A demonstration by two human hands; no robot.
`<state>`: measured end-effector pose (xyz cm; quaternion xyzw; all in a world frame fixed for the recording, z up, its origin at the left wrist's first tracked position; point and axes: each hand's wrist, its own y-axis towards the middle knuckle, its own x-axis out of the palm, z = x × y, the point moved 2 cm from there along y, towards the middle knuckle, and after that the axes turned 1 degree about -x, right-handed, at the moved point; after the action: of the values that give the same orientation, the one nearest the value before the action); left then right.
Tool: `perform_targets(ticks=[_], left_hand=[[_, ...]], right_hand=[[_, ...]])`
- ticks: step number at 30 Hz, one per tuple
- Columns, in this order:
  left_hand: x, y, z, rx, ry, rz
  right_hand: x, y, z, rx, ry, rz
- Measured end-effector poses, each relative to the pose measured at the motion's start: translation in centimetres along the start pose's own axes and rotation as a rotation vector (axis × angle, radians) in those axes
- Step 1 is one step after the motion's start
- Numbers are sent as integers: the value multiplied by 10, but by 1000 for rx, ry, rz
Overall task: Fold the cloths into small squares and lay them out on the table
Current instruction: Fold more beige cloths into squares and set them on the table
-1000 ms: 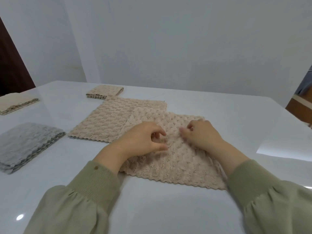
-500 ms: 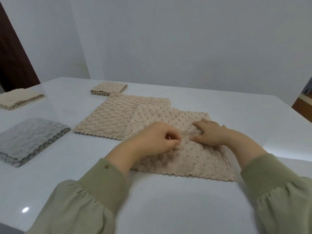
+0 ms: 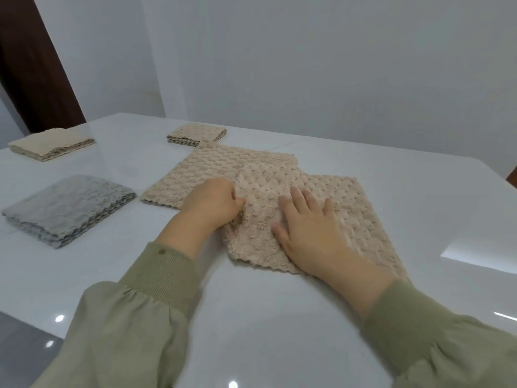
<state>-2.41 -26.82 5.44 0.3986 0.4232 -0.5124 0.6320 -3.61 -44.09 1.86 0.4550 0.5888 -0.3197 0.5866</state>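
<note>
A beige bobbled cloth [image 3: 349, 208] lies in front of me on the white table [image 3: 279, 317], its left part folded over onto the rest. My left hand [image 3: 212, 204] pinches the folded flap's left edge with curled fingers. My right hand [image 3: 310, 228] lies flat on the flap with fingers spread, pressing it down. A stack of unfolded beige cloths [image 3: 212, 175] sits just behind, partly under the worked cloth's far corner. A small folded beige square [image 3: 197, 133] rests farther back.
A stack of grey cloths [image 3: 67, 208] lies at the left, and a pile of cream cloths [image 3: 51, 144] at the far left. The table's left front edge drops to a dark floor [image 3: 25, 348]. A white wall stands behind.
The cloth's left side has been folded over to the right. My right hand went from pinching to lying flat on the flap. The view shifted left and closer.
</note>
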Motion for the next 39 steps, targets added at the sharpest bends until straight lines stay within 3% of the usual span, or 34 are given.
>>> perform_targets(ticks=[4, 8, 12, 16, 18, 21, 24, 27, 30, 32, 36, 39], left_hand=[[3, -8, -2, -163, 19, 37], [4, -15, -1, -130, 17, -36], [4, -17, 8, -15, -415, -179], [-6, -12, 2, -130, -815, -155], [-8, -10, -6, -144, -722, -74], [-12, -9, -16, -106, -212, 230], [-9, -5, -10, -1, -148, 368], [2, 4, 5, 139, -129, 341], [10, 21, 15, 158, -105, 183], [11, 36, 20, 143, -120, 65], [14, 70, 16, -56, -184, 51], [25, 92, 5, -192, -215, 103]], right_hand=[[10, 3, 10, 49, 89, -58], [7, 2, 9, 48, 146, 2], [8, 3, 10, 62, 177, 22], [10, 5, 12, 65, 172, 17], [11, 6, 13, 67, 149, 14], [10, 5, 12, 74, 97, 16], [5, 5, 14, 104, 50, -4], [-5, 17, 32, 181, 125, -12], [-15, 36, 61, 315, 293, -20], [-20, 49, 80, 389, 273, -20], [-22, 66, 120, 539, 138, -27], [-14, 70, 143, 604, 109, 100]])
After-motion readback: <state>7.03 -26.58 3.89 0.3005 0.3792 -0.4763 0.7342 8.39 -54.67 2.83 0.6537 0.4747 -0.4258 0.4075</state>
